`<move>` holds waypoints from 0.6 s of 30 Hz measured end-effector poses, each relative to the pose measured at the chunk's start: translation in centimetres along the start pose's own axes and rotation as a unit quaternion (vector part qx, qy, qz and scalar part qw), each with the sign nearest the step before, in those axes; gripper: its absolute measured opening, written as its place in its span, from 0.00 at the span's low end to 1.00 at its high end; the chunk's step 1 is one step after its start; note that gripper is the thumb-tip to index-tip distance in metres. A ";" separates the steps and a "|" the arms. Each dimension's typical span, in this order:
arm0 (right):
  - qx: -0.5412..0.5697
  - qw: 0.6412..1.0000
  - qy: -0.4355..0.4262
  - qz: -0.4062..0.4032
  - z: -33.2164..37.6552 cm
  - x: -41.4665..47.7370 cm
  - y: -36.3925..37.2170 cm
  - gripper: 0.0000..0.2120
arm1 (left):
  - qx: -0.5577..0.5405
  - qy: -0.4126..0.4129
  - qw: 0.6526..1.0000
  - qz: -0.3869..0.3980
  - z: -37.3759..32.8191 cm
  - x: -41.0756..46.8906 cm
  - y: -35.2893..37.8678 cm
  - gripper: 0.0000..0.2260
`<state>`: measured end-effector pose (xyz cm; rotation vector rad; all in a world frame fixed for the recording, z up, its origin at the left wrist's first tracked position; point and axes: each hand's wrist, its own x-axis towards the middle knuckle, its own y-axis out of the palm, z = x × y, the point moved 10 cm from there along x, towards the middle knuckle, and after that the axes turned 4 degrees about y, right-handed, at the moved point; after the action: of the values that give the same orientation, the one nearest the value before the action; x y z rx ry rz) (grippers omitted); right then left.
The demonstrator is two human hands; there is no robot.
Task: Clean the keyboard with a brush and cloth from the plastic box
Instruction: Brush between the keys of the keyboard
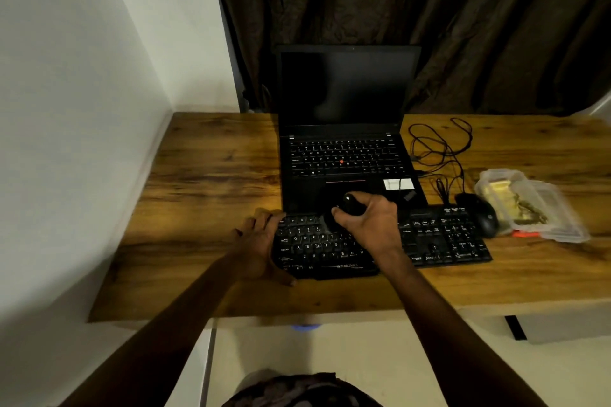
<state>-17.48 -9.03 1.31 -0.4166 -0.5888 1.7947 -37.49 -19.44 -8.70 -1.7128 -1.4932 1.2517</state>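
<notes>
- Forearms are seen reaching in over the near edge of the desk [205,175].
- Left hand [261,244] is laid open, fingers spread, on the left end of the keyboard [443,238], bracing it.
- Keyboard is set along the desk's near edge, mid-width, just in front of the laptop [344,155].
- Right hand [370,221] is curled round the dark handle of the brush [350,203]; bristles are placed on the upper key rows, left of centre.
- Step is judged as brushing; the right half is probably yet to be done.
- Short, light strokes along the gaps between rows are advised, with dust drawn away from the laptop.
- Plastic box [535,208] is noted toward the right edge, beside the mouse [479,211]; pale yellow contents are seen, but the cloth cannot be told for certain.
</notes>
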 end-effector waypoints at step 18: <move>-0.015 1.000 0.021 -0.009 -1.8 0.2 -1.6 0.04 | 0.000 -0.010 1.000 0.001 -0.1 -0.2 -0.2 0.67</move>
<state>-15.27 -8.16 0.78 -0.4678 -0.5887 1.7583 -37.53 -19.55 -8.43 -1.7061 -1.5048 1.2732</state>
